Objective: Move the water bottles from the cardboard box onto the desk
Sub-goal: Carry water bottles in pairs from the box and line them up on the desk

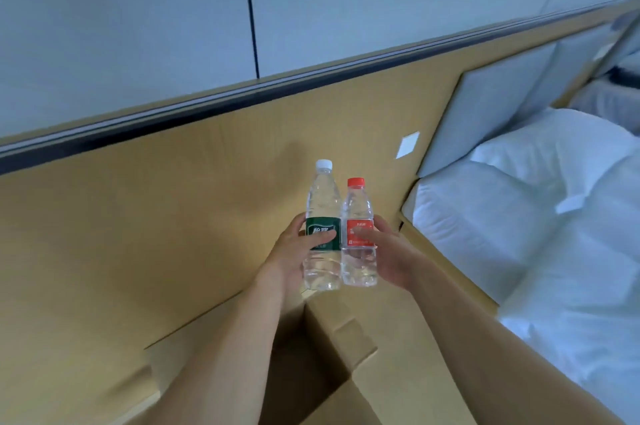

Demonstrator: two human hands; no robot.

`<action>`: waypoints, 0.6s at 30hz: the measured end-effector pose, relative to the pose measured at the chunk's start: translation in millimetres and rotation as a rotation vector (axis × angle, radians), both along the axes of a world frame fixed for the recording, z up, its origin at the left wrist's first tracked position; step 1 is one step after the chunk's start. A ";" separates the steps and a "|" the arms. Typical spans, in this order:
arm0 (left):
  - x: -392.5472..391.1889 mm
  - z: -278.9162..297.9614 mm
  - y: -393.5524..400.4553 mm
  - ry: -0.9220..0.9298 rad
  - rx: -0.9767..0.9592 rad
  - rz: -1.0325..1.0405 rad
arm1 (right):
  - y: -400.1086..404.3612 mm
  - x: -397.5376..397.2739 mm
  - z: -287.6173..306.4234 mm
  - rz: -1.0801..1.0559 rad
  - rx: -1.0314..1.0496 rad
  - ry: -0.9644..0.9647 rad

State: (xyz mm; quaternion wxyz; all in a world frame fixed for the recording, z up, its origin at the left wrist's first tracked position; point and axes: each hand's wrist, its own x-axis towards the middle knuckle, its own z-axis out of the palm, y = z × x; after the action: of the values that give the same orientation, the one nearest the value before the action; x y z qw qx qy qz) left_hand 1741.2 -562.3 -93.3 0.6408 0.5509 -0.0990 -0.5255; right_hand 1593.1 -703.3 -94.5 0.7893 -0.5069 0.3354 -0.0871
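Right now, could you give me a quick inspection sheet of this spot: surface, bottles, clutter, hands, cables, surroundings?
Surface: no desk top clearly seen.
Job's things: green-label bottle and red-label bottle, upright, side by side, held above the open cardboard box.
Clutter: nothing seen.
Hands: left hand grips the green-label bottle; right hand grips the red-label bottle.
Cables: nothing seen.
Surroundings: wooden wall panel, white pillows on a bed at right.

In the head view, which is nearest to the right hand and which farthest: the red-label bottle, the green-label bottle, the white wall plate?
From the right hand:
1. Red-label bottle, held in this hand.
2. Green-label bottle, just left of it, in the left hand.
3. White wall plate, on the wooden panel, above and behind.
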 end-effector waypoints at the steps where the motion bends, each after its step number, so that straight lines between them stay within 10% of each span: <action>1: -6.5 8.0 -5.8 -0.002 -0.021 -0.052 | 1.6 -12.1 7.8 -0.040 -0.027 0.003; 18: -181.5 51.4 -71.1 -0.206 -0.137 -0.685 | 62.0 -231.2 42.4 -0.612 -0.137 -0.092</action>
State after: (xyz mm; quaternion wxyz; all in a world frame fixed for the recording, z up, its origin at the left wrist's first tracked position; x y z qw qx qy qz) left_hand 1559.7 -633.4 -41.9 0.4496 0.4916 -0.3767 -0.6436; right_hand 1361.9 -641.3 -52.1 0.7048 -0.4297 0.4299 -0.3658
